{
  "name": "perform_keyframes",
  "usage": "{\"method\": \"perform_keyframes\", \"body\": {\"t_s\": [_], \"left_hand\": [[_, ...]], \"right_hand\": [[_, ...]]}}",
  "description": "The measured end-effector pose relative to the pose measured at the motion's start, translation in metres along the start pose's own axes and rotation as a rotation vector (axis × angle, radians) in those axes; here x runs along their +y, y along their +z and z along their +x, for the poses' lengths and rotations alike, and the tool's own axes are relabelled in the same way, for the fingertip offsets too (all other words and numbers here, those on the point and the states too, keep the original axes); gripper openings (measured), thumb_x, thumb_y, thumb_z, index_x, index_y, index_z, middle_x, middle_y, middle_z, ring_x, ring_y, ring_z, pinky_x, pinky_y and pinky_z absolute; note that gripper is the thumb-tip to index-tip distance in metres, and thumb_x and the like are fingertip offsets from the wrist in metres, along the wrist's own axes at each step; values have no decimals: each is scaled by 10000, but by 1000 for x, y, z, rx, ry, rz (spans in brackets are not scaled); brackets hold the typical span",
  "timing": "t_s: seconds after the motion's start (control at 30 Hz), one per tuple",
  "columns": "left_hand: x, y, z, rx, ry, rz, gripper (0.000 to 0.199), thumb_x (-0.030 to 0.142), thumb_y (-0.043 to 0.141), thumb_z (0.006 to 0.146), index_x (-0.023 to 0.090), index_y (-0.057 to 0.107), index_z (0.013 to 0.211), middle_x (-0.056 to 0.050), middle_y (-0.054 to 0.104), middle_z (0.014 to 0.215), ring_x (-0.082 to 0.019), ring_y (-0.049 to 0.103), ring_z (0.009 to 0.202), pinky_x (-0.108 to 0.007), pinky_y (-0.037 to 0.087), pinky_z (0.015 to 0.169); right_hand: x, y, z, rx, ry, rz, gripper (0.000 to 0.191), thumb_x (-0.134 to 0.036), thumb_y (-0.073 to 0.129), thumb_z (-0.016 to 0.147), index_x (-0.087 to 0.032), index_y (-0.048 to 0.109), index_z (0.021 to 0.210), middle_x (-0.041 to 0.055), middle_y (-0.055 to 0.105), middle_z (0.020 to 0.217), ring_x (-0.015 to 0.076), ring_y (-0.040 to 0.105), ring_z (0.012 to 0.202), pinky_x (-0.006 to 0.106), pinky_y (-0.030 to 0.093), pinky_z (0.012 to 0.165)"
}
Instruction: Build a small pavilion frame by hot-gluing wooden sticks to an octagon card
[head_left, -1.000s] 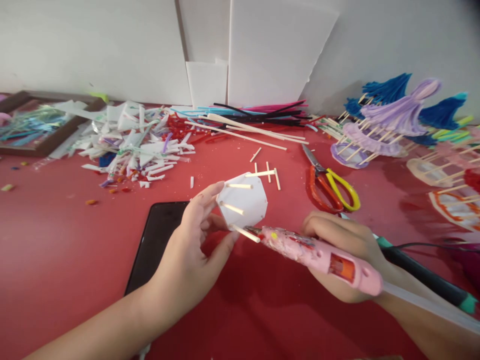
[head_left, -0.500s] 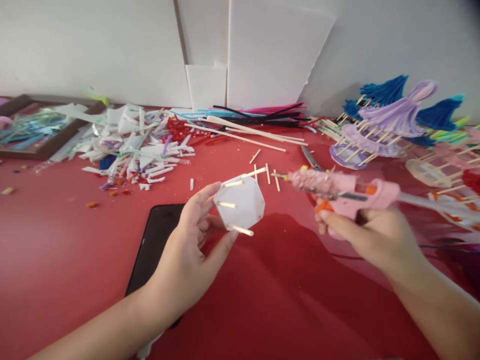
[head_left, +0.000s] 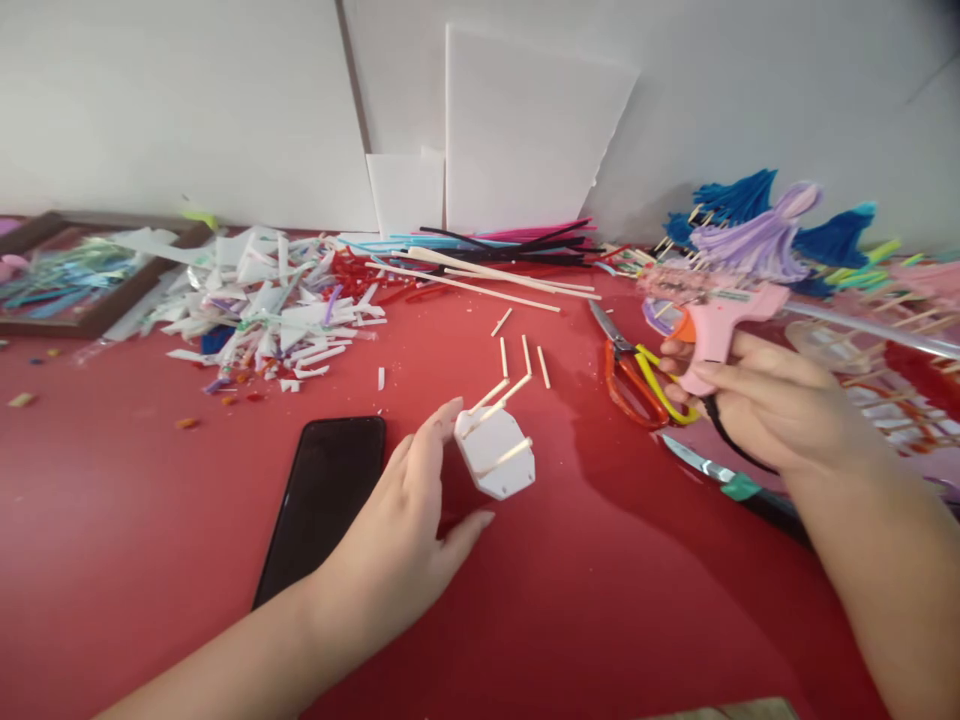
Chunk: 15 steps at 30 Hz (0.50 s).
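Plate [head_left: 489, 442] bearing sticks [head_left: 517, 451], best steadied by its rim; left hand [head_left: 390, 520] spread wide beside it; right hand [head_left: 780, 400] gripping glue gun [head_left: 712, 335], well to its right.

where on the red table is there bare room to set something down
Bare tabletop: left of the phone, this side of the scrap pile; and between left hand and right forearm. Crowded: the back, with pipe cleaners, and the right, with scissors, knife and tasselled pieces.
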<state>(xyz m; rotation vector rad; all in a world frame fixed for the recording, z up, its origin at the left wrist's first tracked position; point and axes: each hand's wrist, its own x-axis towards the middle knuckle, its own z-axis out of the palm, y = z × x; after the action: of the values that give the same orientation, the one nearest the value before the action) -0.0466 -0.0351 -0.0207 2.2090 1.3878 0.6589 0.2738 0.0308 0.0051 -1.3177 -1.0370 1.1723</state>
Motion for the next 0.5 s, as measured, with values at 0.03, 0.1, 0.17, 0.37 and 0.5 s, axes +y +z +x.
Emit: {"method": "perform_keyframes", "body": {"t_s": [0.03,0.1,0.17,0.37,0.5], "left_hand": [[0,1,-1,2,27,39,802,218,621,793,168,124,1420,-194,411,1385,-301,464,1238,-484,441,992],[0,2,-1,6,72,92,831,222,625,795,147,90,1427,-210,435,1344,-320,472,1217,-495,450,971],[0,2,-1,27,88,118,859,219,649,780,126,86,1421,-197,517,1219,-321,525,1133,-503,467,934],[2,2,-3,112,86,158,905,253,757,692,85,171,1360,-141,564,1001,-299,574,963,-507,492,880],[2,4,-4,99,105,181,956,345,772,667,107,164,1366,-243,461,1281,-376,469,1180,-532,465,931]], "right_hand": [[-2,-1,-2,-5,-2,-26,398,-186,766,514,-190,650,895,23,619,833,114,562,638,217,432,509],[-7,-1,-5,8,3,-104,414,-212,764,488,-204,631,880,10,605,804,112,546,624,223,426,508],[-10,-2,-7,40,10,-220,348,-291,755,493,-207,585,786,-15,557,688,97,492,549,226,389,463],[-1,-17,-3,129,4,-566,297,-423,659,632,-229,492,781,-1,556,569,128,475,417,273,381,389],[8,-31,-2,211,-75,-958,228,-426,535,744,-209,585,793,87,667,669,198,616,539,327,486,523]]}}
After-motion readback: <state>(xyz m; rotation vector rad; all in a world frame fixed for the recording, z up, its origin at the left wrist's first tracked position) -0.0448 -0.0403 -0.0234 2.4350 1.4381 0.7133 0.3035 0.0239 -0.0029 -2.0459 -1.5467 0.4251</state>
